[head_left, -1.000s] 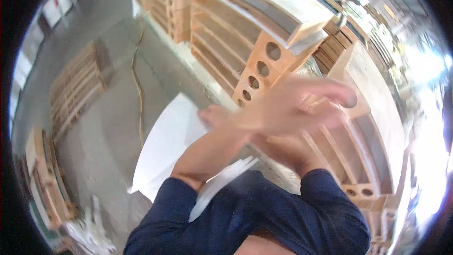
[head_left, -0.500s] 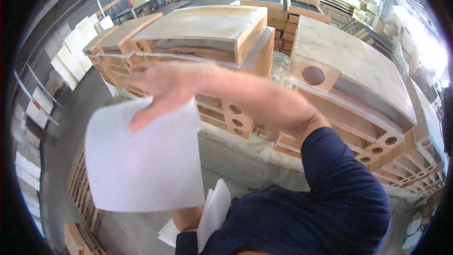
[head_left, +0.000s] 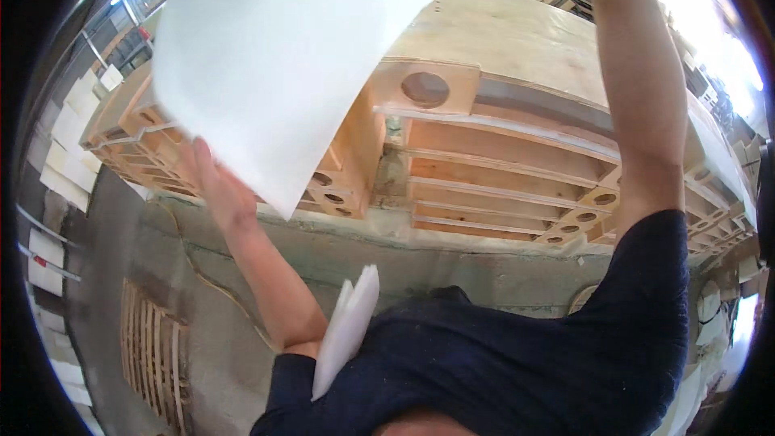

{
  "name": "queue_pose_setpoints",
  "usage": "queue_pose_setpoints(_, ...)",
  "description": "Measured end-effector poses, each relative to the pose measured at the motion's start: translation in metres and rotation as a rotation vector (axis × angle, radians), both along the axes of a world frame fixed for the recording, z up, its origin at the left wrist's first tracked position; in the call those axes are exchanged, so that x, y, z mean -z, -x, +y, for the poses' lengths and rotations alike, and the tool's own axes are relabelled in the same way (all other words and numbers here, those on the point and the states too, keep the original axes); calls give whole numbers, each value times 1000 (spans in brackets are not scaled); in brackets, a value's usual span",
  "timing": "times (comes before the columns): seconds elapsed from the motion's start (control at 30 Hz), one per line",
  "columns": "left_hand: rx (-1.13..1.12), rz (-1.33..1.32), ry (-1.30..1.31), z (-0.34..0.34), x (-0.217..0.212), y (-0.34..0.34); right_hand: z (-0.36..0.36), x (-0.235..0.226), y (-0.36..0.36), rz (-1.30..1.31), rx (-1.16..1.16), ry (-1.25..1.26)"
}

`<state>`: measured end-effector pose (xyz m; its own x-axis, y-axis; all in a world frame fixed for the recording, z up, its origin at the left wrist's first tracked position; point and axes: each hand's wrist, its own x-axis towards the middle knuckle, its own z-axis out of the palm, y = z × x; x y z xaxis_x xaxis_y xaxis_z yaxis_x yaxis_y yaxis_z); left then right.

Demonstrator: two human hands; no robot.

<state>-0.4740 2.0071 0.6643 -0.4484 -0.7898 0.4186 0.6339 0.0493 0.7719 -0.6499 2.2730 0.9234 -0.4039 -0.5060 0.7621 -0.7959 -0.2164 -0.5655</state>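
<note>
A large white foam sheet [head_left: 282, 48] hangs at the upper left, its lower corner pointing down and its top cut off by the view's edge. My left hand [head_left: 222, 186] is at the sheet's lower left edge, closed on it, with some fingers hidden behind. My right arm stretches up past the top edge, so my right hand is out of sight. Several more white foam sheets [head_left: 347, 327], folded over, are tucked in the crook of my left arm against my dark shirt. Behind the hanging sheet stand stacked wooden frames [head_left: 500, 161].
A pale plywood panel [head_left: 517, 40] tops the stack at right, above a block with a round hole [head_left: 424, 89]. A slatted wooden pallet [head_left: 153, 355] and a thin hose [head_left: 190, 254] lie on the floor at left. White boards [head_left: 69, 141] lean farther left.
The white sheet has swung up and away from me. My right hand has moved from the sheet's top, up and right, out of view. My left hand has come forward into sight.
</note>
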Motion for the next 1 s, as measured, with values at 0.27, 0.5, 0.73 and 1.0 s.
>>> queue_pose_setpoints(0.27,394,42,-101,36,-7,96,150,-6,108,-109,536,-3)
queue_pose_setpoints(0.5,388,-39,275,37,-30,170,302,-3,192,253,1233,-322)
queue_pose_setpoints(0.73,266,-457,705,17,-35,223,258,11,170,268,1544,-523)
queue_pose_setpoints(1.0,452,-415,718,3,-18,258,265,10,162,211,1621,-605)
